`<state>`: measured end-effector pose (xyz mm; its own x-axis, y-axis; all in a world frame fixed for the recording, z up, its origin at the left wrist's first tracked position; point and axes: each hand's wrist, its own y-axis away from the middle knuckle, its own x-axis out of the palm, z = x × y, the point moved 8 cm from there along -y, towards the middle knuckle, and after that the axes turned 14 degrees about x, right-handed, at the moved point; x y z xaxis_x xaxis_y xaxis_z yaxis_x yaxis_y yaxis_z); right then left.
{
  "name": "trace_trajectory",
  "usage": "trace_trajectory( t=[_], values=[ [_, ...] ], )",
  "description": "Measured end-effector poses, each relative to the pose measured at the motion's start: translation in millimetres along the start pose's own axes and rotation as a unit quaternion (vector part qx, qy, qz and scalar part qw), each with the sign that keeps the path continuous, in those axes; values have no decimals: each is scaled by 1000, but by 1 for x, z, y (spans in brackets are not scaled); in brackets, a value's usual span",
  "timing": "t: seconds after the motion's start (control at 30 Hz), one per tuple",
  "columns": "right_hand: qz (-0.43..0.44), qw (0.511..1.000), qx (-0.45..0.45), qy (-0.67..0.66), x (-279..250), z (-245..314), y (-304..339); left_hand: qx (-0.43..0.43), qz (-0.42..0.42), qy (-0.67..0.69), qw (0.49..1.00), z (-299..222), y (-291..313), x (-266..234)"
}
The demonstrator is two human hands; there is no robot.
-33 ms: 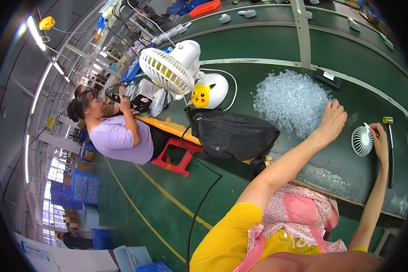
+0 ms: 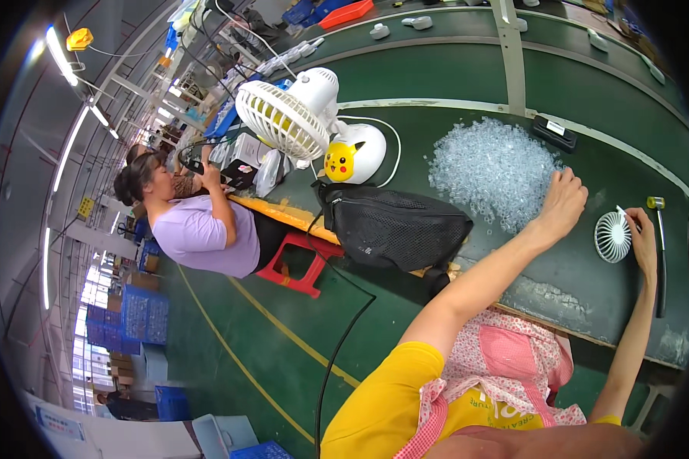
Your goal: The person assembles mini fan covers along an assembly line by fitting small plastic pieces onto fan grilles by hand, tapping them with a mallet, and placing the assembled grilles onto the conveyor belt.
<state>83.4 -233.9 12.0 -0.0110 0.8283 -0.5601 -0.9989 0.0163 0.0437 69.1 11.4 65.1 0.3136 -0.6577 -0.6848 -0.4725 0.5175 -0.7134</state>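
At the right edge of a heap of small clear plastic pieces [image 2: 494, 172], my left hand [image 2: 565, 203] is bent down with its fingers drawn together. Whatever lies between those fingertips is too small or hidden to make out. My right hand [image 2: 643, 239] grips a small white handheld fan [image 2: 612, 237] by its side, the round slatted grille turned up toward me. A thin white part of the fan sticks up beyond the grille. Right of that hand lies a hammer [image 2: 659, 249] with a yellowish head and dark handle.
A black rectangular case [image 2: 554, 134] lies behind the heap. To the left are a black mesh bag [image 2: 398, 226] and a white desk fan [image 2: 283, 118] with a yellow cartoon face. Beyond runs a green conveyor [image 2: 436, 65] carrying white parts. A co-worker [image 2: 203, 229] in lilac sits left.
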Motion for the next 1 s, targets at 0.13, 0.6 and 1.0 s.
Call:
trace_trajectory(
  t=[0.13, 0.6, 1.0],
  values=[
    [-28, 991, 32, -123, -17, -5, 6, -30, -97, 91, 991, -3, -12, -10],
    [-94, 972, -88, -195, 13, 97, 61, -358, -98, 652, 661, 3, 8, 41],
    [-124, 979, -94, -131, 16, 101, 64, -358, -88, 643, 671, -2, 8, 40]
  ],
)
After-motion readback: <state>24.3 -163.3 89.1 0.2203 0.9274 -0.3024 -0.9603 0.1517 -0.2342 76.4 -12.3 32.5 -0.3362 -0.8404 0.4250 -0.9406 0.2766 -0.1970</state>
